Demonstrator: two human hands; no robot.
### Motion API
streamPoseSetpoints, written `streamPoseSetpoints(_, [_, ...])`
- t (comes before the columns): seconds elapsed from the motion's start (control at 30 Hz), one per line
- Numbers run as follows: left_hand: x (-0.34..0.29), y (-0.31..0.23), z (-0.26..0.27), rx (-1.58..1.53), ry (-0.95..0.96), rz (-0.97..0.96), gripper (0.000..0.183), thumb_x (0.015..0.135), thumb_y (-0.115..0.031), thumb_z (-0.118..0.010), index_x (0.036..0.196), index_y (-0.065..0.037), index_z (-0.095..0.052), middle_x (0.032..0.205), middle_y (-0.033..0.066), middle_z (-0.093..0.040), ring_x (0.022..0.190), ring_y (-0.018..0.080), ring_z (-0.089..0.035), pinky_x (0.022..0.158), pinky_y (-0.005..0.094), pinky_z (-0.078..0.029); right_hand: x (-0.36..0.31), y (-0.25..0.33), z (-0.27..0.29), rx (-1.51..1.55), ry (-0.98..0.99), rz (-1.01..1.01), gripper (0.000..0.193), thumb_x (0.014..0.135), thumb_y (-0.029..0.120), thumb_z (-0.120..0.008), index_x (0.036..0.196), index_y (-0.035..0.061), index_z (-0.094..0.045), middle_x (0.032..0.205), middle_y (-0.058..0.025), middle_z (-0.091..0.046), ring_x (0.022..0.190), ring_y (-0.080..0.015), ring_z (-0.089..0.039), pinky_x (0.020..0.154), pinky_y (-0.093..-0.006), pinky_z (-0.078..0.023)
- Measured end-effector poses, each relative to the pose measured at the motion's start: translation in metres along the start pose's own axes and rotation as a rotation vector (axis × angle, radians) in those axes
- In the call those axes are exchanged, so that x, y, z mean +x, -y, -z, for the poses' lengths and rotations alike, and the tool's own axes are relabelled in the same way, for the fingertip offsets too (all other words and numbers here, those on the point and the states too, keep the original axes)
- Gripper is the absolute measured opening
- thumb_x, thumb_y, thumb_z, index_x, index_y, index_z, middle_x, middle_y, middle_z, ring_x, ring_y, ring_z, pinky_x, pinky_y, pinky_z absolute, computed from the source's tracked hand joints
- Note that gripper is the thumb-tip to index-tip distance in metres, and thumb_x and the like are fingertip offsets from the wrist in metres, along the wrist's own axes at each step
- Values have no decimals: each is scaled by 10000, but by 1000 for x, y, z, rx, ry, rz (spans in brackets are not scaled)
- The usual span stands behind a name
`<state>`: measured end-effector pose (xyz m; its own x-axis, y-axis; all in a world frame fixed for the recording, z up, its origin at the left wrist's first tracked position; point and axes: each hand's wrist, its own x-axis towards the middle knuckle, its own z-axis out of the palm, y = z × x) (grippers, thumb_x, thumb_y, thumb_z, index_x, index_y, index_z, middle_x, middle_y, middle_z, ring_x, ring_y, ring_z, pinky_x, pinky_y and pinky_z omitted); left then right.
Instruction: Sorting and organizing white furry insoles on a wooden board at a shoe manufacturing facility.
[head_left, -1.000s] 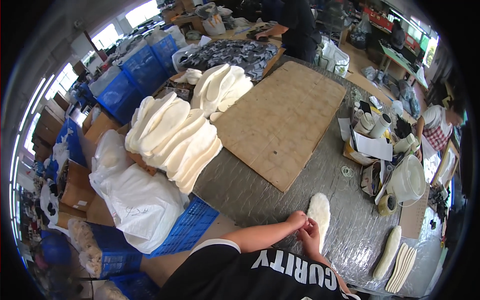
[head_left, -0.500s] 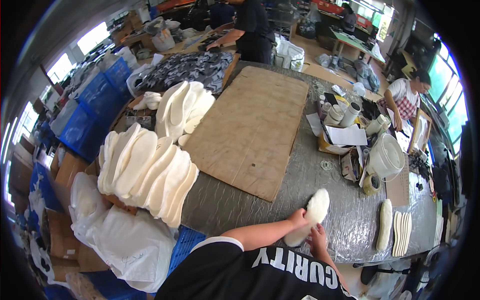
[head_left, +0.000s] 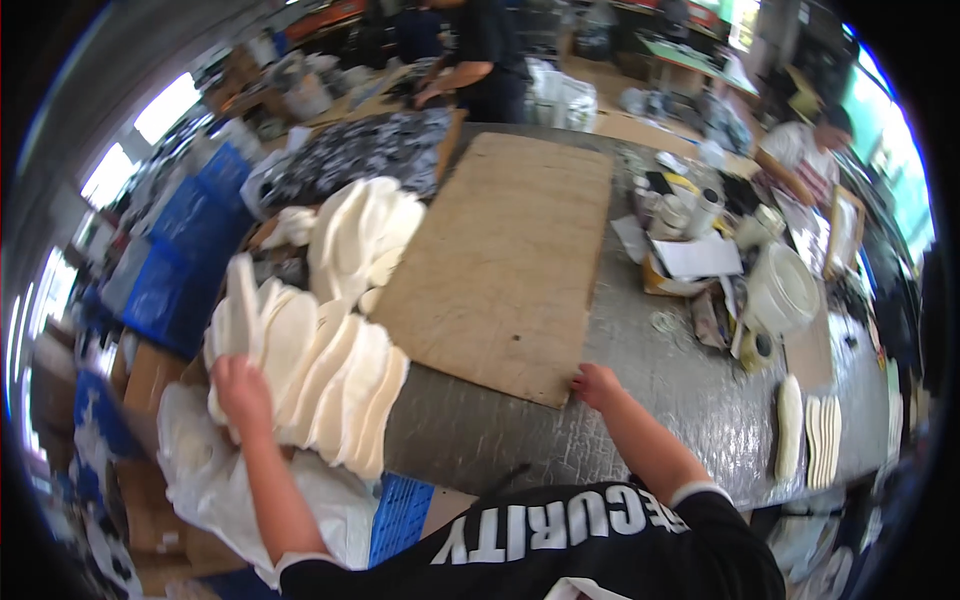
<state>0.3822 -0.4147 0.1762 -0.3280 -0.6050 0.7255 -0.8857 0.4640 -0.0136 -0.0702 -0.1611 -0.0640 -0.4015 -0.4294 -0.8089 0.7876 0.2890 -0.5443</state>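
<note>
Left hand (head_left: 242,392): holding the lower end of an insole (head_left: 241,305), which is standing up at the left end of the near pile (head_left: 345,385). Pile is lying left of the board (head_left: 500,260). Right hand (head_left: 597,386): fingers curling at the board's near right corner; cannot tell whether gripping it.

Matt, fleecy-looking insoles (head_left: 335,375) — dull, wood-like board (head_left: 500,260) — glossy, crinkled tabletop (head_left: 455,435), plastic crate (head_left: 402,510)

A black short-sleeved shirt (head_left: 520,574), its cuffs (head_left: 700,490) edged in white, carries large white block lettering (head_left: 570,517).
</note>
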Motion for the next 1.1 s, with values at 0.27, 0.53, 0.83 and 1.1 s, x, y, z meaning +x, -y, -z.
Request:
streamPoseSetpoints(0.27, [-102, -31, -110, -678, 508, 407, 190, 878, -156, -580, 946, 22, -589, 801, 78, -626, 706, 235, -608, 674, 359, -502, -13, 21, -37, -131, -16, 220, 283, 855, 109, -590, 1118, 13, -547, 1008, -94, -625, 906, -207, -601, 766, -348, -487])
streamPoseSetpoints(0.53, [-133, -149, -206, -1961, 1054, 1474, 561, 935, -434, -466, 1207, 48, -371, 1082, 181, -538, 966, 286, -535, 862, 411, -464, -83, 78, -63, -420, -78, 811, 221, 825, 151, -605, 992, 14, -562, 859, -53, -598, 801, -147, -542, 707, -338, -467])
streamPoseSetpoints(0.83, [-134, -253, -215, -2500, 1122, 1274, 364, 957, -281, -465, 1197, -12, -510, 1190, 103, -582, 1002, 230, -567, 867, 369, -470, -203, 74, 14, -408, -11, 1284, 237, 829, 121, -614, 954, -29, -479, 811, -146, -542, 730, -220, -490, 676, -347, -426])
streamPoseSetpoints(1.1, [-149, -340, -171, -2697, 1389, 909, 349, 951, -206, -480, 1194, 42, -514, 1241, 142, -555, 1108, 267, -546, 931, 400, -457, -288, -1, 154, -268, -50, 1370, 244, 871, 115, -589, 1058, -10, -495, 895, -80, -562, 824, -140, -496, 747, -310, -429])
